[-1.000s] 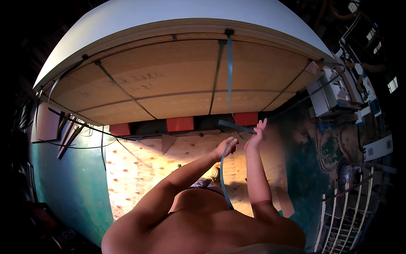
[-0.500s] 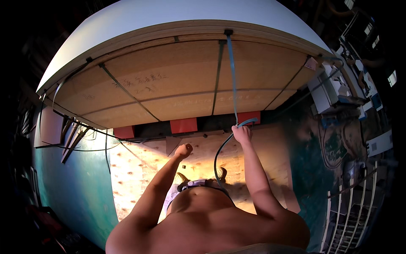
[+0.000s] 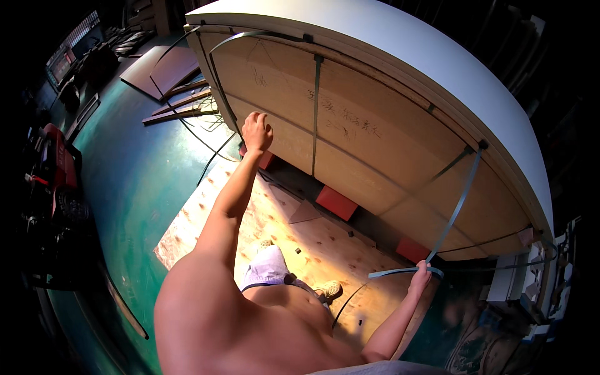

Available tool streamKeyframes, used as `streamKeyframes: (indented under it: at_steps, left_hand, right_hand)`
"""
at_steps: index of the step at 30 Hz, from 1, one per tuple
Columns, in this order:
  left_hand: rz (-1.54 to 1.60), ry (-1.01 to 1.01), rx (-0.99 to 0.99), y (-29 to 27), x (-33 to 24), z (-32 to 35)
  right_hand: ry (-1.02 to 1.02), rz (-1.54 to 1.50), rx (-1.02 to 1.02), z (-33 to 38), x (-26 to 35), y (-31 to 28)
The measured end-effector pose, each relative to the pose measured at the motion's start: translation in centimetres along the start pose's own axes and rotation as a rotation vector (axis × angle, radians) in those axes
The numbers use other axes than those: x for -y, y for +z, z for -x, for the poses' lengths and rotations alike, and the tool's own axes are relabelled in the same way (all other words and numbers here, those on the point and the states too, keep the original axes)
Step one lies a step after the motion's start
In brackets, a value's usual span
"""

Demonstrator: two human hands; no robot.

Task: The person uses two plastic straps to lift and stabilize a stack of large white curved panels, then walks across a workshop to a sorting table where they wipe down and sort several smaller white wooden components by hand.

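Note:
In front of me stands a large stack of boards (image 3: 387, 119) with a white top and brown sides. My right hand (image 3: 423, 275) is closed on a blue strap (image 3: 459, 206) low beside the stack. The strap rises from it to the top edge, and a free end sticks out leftward. My left hand (image 3: 257, 132) reaches out toward the stack's left end, fingers slightly bent and apart, with nothing visible in it. Nearest to it is a dark strap (image 3: 223, 94) hanging down that end; I cannot tell whether they touch.
Red blocks (image 3: 336, 202) sit under the stack. I stand on a plywood sheet (image 3: 200, 231) over a green floor (image 3: 125, 206). Wood strips (image 3: 181, 107) and loose straps lie at the left. Red equipment (image 3: 59, 156) stands far left, pale machinery (image 3: 519, 275) at the right.
My view has turned left. My left hand has stretched forward toward the stack's left end, its fist loosening. My right hand still holds the blue strap.

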State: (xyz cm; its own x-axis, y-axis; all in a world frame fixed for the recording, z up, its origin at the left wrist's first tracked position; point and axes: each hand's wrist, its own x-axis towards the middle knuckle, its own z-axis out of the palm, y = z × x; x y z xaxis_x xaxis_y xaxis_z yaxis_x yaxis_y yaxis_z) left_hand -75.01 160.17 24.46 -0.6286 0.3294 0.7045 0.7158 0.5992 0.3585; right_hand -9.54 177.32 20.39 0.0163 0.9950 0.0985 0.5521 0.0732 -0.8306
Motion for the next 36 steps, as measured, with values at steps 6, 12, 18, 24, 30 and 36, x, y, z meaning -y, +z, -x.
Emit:
streamKeyframes:
  at_steps: [6,12,18,24,30,36]
  left_hand:
    - [-0.065,0.252,-0.355,-8.7,4.9,-25.2]
    - [0.655,-0.137,0.894,-5.4,10.2,-28.2]
    - [0.335,-0.17,0.694,-6.5,4.6,-15.7]
    - [0.285,-0.266,0.612,-10.6,0.5,-15.7]
    - [0.091,-0.088,0.531,-12.8,-2.9,-15.9]
    - [0.129,-0.122,0.522,-10.5,-2.5,-14.7]
  right_hand:
    - [0.207,-0.446,0.085,3.5,6.8,3.0]
    - [0.092,-0.385,-0.128,9.2,19.9,10.0]
    - [0.113,0.338,-0.155,7.4,16.5,6.6]
    - [0.065,0.501,-0.089,9.0,23.9,1.8]
    - [0.128,0.582,-0.013,9.3,26.8,-2.3]
    - [0.144,0.488,-0.005,8.7,23.4,-1.5]
